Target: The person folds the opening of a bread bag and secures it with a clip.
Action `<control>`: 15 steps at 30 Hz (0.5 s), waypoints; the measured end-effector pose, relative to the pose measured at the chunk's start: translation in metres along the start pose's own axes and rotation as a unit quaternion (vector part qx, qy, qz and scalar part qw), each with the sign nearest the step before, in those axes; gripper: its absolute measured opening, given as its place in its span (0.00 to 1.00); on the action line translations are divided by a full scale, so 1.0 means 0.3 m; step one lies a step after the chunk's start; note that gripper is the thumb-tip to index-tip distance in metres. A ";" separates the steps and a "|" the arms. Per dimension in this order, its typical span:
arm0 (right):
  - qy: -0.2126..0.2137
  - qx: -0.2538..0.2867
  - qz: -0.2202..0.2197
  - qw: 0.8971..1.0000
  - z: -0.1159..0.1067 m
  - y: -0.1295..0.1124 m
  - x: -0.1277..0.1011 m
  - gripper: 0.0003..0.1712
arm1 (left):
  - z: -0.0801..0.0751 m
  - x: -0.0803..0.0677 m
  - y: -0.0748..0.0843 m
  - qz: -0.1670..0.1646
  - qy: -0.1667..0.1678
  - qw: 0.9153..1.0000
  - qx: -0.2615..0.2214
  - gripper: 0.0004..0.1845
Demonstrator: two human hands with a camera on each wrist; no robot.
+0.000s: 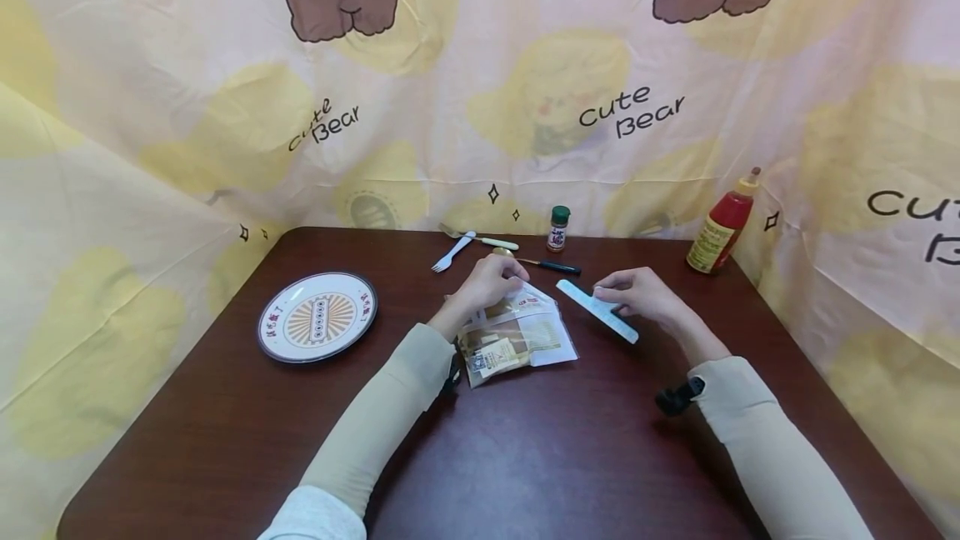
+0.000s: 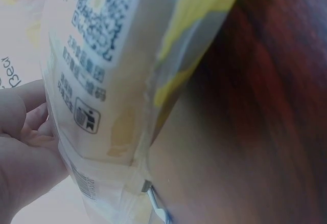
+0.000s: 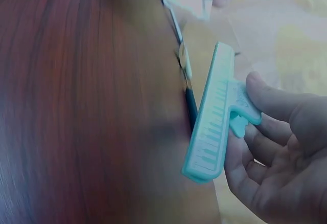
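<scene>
My left hand (image 1: 486, 285) pinches the top edge of a clear plastic food packet (image 1: 551, 338) with white and yellow print. In the left wrist view the packet (image 2: 102, 75) shows a QR code and stands tilted over the table, part of the hand hidden behind it. To its right, my right hand (image 1: 651, 300) holds a long turquoise bag clip (image 1: 592, 308) by its handle, between thumb and fingers. Piano-key markings run along the clip (image 3: 210, 121) in the right wrist view. A small gap separates the clip from the packet.
A round white plate (image 1: 317, 317) lies on the left of the dark wooden table (image 1: 495, 457). Behind the packet are a pale fork (image 1: 453, 252), a green-handled utensil (image 1: 497, 244) and a dark-handled spoon (image 1: 551, 266). A green-capped jar (image 1: 557, 229) and red sauce bottle (image 1: 723, 225) stand at the back.
</scene>
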State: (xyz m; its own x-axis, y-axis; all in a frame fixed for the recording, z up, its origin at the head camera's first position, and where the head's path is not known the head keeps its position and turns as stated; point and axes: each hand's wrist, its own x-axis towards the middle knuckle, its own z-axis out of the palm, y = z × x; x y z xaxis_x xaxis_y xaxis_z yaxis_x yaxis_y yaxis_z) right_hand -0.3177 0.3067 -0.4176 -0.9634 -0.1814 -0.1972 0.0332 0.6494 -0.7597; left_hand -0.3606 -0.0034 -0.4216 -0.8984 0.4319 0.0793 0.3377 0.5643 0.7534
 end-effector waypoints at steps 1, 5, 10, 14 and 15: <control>-0.003 0.009 -0.001 1.000 0.008 -0.009 0.000 0.31 | 0.000 0.000 0.000 0.000 0.000 1.000 0.001 0.07; -0.010 0.029 -0.011 0.999 0.034 -0.035 0.003 0.30 | -0.002 -0.003 0.003 -0.001 0.001 1.000 0.002 0.07; -0.019 0.036 -0.021 0.999 0.052 -0.048 0.013 0.26 | -0.005 -0.006 0.005 -0.003 0.000 1.000 0.001 0.08; -0.023 0.040 -0.023 0.999 0.056 -0.052 0.017 0.24 | -0.006 -0.007 0.006 -0.005 -0.002 1.000 -0.001 0.07; -0.024 0.039 -0.023 0.999 0.057 -0.052 0.017 0.23 | -0.006 -0.007 0.006 -0.005 -0.003 1.000 -0.002 0.07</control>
State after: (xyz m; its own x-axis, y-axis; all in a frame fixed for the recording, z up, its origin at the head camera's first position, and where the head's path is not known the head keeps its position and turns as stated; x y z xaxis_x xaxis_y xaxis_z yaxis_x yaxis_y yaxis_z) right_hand -0.3187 0.2830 -0.4172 -0.9508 -0.2460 -0.1882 0.0109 0.5809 -0.8139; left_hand -0.3587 -0.0045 -0.4191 -0.9002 0.4302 0.0674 0.3273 0.5662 0.7565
